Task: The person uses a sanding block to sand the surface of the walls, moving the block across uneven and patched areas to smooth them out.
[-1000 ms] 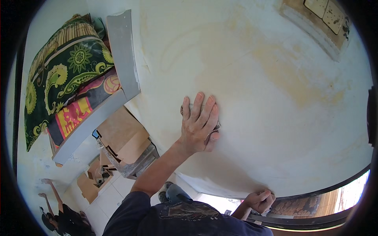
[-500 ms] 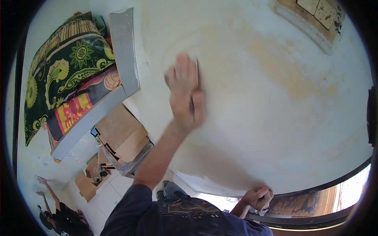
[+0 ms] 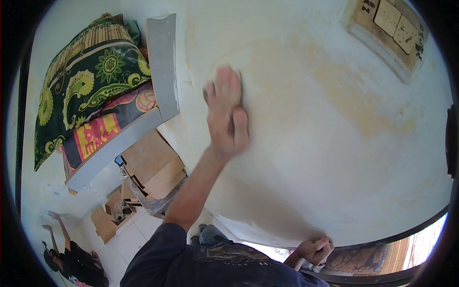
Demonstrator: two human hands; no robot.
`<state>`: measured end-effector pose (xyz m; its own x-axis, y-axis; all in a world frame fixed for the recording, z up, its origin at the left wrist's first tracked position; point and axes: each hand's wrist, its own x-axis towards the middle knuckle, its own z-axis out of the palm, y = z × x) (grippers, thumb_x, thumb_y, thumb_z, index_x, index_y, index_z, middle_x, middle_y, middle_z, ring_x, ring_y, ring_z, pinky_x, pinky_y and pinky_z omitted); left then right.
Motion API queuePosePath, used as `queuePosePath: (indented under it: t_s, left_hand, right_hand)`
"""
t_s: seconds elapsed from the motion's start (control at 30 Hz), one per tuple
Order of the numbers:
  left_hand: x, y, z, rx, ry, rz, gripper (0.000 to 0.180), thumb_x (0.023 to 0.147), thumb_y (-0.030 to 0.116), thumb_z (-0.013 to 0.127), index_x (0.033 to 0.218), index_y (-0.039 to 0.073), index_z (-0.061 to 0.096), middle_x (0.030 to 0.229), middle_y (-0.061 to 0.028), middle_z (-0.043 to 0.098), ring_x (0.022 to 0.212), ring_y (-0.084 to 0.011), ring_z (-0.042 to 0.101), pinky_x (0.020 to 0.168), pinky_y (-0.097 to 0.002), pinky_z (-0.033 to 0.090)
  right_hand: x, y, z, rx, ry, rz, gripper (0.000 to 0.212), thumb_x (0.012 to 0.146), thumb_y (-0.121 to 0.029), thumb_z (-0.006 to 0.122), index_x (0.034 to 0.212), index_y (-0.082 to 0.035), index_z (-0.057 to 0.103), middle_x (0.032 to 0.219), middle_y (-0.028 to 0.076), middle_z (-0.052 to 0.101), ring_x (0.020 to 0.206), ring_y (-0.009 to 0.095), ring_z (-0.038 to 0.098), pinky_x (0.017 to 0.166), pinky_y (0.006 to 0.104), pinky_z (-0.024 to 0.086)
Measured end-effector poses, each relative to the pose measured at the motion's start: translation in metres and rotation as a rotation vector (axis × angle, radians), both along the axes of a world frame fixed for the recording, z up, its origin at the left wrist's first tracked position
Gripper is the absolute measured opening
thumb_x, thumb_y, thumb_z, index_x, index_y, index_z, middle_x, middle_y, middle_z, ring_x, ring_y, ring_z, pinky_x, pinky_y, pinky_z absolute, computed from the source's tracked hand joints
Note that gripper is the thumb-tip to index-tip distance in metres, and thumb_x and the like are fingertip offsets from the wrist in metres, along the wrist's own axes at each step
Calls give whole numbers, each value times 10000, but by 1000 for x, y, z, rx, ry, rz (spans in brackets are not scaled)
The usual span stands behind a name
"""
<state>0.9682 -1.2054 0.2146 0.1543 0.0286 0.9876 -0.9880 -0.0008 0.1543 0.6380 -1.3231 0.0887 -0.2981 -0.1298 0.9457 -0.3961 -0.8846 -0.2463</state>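
My left hand (image 3: 225, 117) lies flat against a cream plastered wall (image 3: 306, 158), arm stretched up from the lower left. It is motion-blurred. A thin dark sheet shows only as an edge beside the fingers, pressed between palm and wall. My right hand (image 3: 313, 251) is low down, fingers curled over the wall's bottom edge next to a dark frame (image 3: 382, 275). Yellowish patches mark the wall to the right of my left hand.
A wooden switch plate (image 3: 389, 26) sits at the upper right. A grey-framed niche (image 3: 162, 62) at the left holds folded patterned cloths (image 3: 91, 91). Cardboard boxes (image 3: 153, 165) are stacked below it. Another person (image 3: 71, 263) is on the tiled floor, lower left.
My left hand has slid up and to the left across the wall, from the middle toward the niche. My right hand has stayed on the wall's bottom edge.
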Motion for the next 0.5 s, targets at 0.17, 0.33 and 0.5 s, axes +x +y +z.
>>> queuePosePath:
  t_s: [0.17,0.33,0.5]
  left_hand:
    - [30,6,38,-178,117,-56,529,1017,220,395,1421,-119,364,1492,-247,390,1470,-339,223,1166,-475,66]
    - [5,-1,-32,-101,138,-53,609,1046,315,336,1443,-143,278,1551,-254,266,1472,-341,195,1173,-457,7]
    - [-3,2,-72,-37,136,-49,593,1020,286,376,1429,-140,322,1544,-262,281,1470,-347,210,1156,-493,52]
  right_hand:
    - [1,0,-3,2,9,58,183,817,-8,555,650,65,566,512,136,528,472,237,509,424,323,417]
    - [6,-4,-2,-55,-15,52,319,900,8,568,589,23,497,551,100,511,500,202,467,473,314,379]
    - [0,-18,-15,-26,-55,33,295,891,7,605,607,22,529,557,77,523,489,175,465,450,292,368]
